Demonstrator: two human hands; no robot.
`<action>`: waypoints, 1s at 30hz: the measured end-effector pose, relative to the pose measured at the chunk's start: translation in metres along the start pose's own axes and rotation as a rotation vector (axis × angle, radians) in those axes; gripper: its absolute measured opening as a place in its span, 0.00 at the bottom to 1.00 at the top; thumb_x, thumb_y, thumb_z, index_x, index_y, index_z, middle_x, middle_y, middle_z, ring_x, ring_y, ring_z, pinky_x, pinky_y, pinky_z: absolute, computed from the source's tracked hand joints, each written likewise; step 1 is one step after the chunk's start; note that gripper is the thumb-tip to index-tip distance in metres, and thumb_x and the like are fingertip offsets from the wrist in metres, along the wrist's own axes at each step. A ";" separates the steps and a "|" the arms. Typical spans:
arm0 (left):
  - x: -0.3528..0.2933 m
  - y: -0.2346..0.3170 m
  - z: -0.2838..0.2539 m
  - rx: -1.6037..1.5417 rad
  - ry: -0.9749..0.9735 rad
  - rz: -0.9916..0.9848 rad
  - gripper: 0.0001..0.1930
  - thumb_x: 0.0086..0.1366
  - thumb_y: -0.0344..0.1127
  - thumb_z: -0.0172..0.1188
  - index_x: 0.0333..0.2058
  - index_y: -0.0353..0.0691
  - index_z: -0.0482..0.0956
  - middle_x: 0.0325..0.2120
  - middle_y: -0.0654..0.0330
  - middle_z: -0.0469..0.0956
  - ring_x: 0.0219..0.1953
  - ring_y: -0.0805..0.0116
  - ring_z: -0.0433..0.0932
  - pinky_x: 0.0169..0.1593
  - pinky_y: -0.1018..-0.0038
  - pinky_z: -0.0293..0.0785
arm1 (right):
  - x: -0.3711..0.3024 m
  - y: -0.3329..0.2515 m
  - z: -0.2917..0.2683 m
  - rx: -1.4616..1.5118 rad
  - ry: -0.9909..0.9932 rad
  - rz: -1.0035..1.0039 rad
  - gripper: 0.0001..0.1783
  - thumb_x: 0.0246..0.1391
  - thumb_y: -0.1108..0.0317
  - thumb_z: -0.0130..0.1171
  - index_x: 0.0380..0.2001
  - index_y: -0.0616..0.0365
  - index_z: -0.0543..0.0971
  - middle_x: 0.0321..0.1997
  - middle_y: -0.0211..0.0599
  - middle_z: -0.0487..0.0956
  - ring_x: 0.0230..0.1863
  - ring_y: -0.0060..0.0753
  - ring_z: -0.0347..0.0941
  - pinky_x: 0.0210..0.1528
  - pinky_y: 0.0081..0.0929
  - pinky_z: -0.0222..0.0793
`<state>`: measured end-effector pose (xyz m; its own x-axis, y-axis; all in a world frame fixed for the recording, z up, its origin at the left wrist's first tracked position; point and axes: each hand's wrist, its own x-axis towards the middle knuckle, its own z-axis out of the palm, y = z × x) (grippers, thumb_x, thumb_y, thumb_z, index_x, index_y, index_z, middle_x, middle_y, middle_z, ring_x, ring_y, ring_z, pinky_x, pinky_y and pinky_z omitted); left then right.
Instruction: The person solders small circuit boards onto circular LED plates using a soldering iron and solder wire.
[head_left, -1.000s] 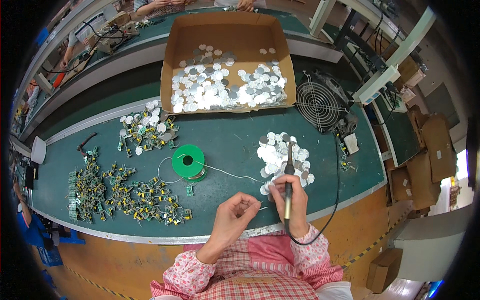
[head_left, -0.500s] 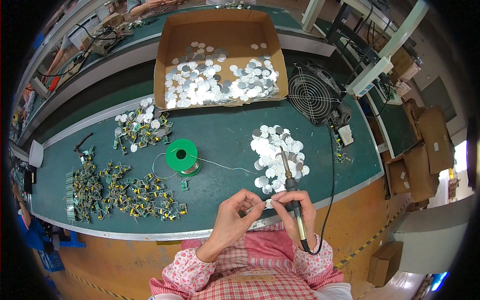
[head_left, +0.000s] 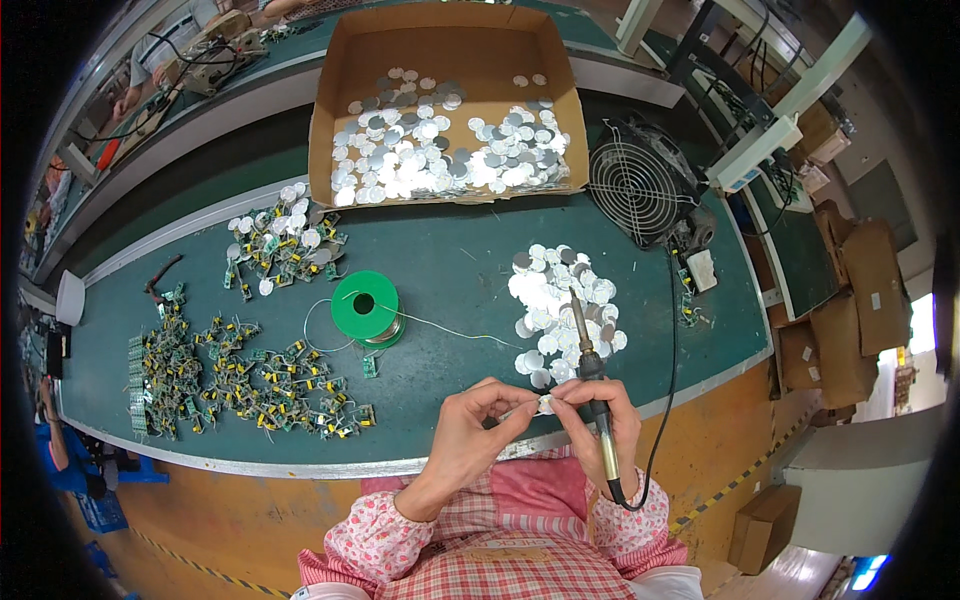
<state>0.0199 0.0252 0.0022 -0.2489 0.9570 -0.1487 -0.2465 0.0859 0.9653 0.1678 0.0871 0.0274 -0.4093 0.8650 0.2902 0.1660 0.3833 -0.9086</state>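
My left hand (head_left: 468,428) pinches a small whitish piece (head_left: 545,405) between thumb and forefinger, over the bench's front edge. My right hand (head_left: 615,425) pinches the other side of that piece. A soldering iron (head_left: 592,366) also rests in my right hand, its tip pointing away from me over a pile of silvery discs (head_left: 552,312). The fingers partly cover the piece, so its exact kind cannot be made out. To the left stands a green spool of solder wire (head_left: 348,290), with a strand trailing toward the discs.
A cardboard box (head_left: 322,130) of silvery discs stands at the back, beside a black fan (head_left: 635,185). Small circuit boards with yellow parts (head_left: 290,385) lie at left; behind them sits a heap of boards with discs (head_left: 285,240). The iron's cord (head_left: 672,340) runs along the right.
My view has shifted slightly, so the bench items sit a little differently in the picture. Both hands keep their pinch on the small piece, and the iron stays in my right hand.
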 end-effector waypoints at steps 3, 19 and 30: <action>0.001 0.005 0.002 -0.135 0.011 -0.077 0.06 0.58 0.28 0.61 0.34 0.33 0.80 0.29 0.65 0.76 0.30 0.81 0.73 0.34 0.84 0.69 | 0.004 -0.007 -0.001 -0.147 -0.032 -0.048 0.11 0.47 0.83 0.59 0.35 0.61 0.72 0.34 0.41 0.78 0.35 0.29 0.76 0.38 0.20 0.70; 0.029 0.014 -0.008 -0.359 0.098 -0.171 0.06 0.58 0.28 0.60 0.34 0.32 0.79 0.25 0.65 0.77 0.27 0.81 0.71 0.33 0.83 0.68 | -0.008 -0.024 -0.016 -0.186 0.167 -0.223 0.07 0.47 0.74 0.58 0.32 0.64 0.76 0.15 0.33 0.75 0.12 0.22 0.66 0.16 0.18 0.60; 0.030 0.019 -0.008 -0.395 0.093 -0.181 0.07 0.58 0.28 0.60 0.34 0.31 0.78 0.26 0.64 0.77 0.27 0.80 0.71 0.33 0.83 0.67 | -0.005 -0.023 -0.009 -0.132 0.080 -0.195 0.08 0.48 0.75 0.55 0.33 0.65 0.73 0.13 0.35 0.76 0.13 0.23 0.72 0.16 0.17 0.65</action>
<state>0.0001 0.0532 0.0147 -0.2478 0.9055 -0.3444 -0.6284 0.1204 0.7685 0.1742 0.0774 0.0493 -0.3735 0.7913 0.4841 0.2091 0.5803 -0.7871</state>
